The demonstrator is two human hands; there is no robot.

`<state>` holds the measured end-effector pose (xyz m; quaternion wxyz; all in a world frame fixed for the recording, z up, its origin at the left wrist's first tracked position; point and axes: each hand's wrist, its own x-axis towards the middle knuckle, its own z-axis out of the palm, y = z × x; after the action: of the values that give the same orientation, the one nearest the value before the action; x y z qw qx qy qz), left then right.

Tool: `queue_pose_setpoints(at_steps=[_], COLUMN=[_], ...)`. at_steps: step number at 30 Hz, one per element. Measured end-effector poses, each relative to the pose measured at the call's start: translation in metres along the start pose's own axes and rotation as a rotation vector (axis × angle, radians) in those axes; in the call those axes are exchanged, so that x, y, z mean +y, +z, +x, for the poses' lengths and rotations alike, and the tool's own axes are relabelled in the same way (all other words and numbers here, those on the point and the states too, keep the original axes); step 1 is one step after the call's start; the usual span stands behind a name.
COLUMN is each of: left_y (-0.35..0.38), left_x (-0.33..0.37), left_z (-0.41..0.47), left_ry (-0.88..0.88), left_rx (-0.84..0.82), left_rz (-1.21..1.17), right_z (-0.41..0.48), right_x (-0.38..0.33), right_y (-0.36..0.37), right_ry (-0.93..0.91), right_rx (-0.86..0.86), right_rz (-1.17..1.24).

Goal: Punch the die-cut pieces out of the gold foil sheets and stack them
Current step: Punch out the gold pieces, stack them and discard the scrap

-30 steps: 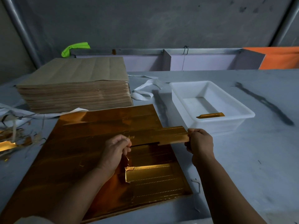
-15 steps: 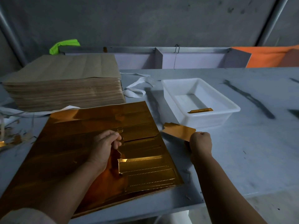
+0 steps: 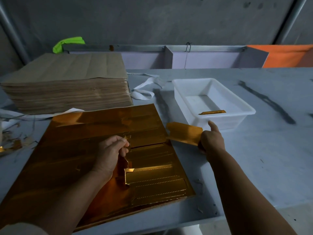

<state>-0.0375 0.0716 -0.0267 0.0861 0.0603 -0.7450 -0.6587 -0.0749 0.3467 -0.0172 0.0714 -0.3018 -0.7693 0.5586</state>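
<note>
Grip of right hand (image 3: 211, 141) clenched on punched piece (image 3: 184, 133) jutting left of it; left hand (image 3: 110, 153) pinching foil sheet (image 3: 76, 150).

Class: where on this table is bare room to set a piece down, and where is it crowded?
Free: the table right of the tub; the strip between tub and back rail. Tight: between sheet and tub, where the right hand holds a piece. Crowded: the left edge, scraps beside the stack.

We note both forearms bare from the fingers (image 3: 121, 141) back. On the left arm, a pale sleeve (image 3: 20, 228) shows far behind the fingers.
</note>
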Motion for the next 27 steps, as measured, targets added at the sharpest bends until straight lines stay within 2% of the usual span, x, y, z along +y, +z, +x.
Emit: queue_pose_setpoints(at_steps=[8, 12, 16, 20, 22, 23, 24, 25, 27], left_y=[0.003, 0.003, 0.003, 0.004, 0.004, 0.004, 0.004, 0.003, 0.001], left_x=[0.0, -0.001, -0.002, -0.002, -0.003, -0.003, -0.002, -0.002, -0.001], left_z=[-0.001, -0.001, -0.001, 0.0, 0.0, -0.001, -0.001, -0.001, -0.001], left_ry=[0.001, -0.005, -0.002, 0.004, 0.006, 0.006, 0.007, 0.008, 0.006], left_rx=[0.003, -0.002, -0.001, -0.002, -0.007, -0.005, -0.001, 0.005, 0.014], left_rz=[0.046, 0.075, 0.076, 0.088, 0.093, 0.091, 0.082, 0.071, 0.043], right_z=[0.025, 0.035, 0.033, 0.021, 0.005, -0.006, -0.017, -0.029, -0.056], right_x=[-0.016, -0.015, -0.005, 0.003, 0.002, -0.002, -0.009, -0.016, -0.03], right_y=[0.012, 0.013, 0.002, -0.012, -0.012, -0.009, -0.004, 0.001, 0.012], right_ry=[0.079, 0.113, -0.012, -0.053, -0.208, -0.335, -0.451, -0.545, -0.617], right_rx=[-0.025, 0.026, 0.103, 0.16, 0.26, 0.25, 0.162, -0.001, -0.447], right_rz=[0.106, 0.215, -0.119, -0.495, -0.564, -0.537, -0.504, -0.489, -0.545])
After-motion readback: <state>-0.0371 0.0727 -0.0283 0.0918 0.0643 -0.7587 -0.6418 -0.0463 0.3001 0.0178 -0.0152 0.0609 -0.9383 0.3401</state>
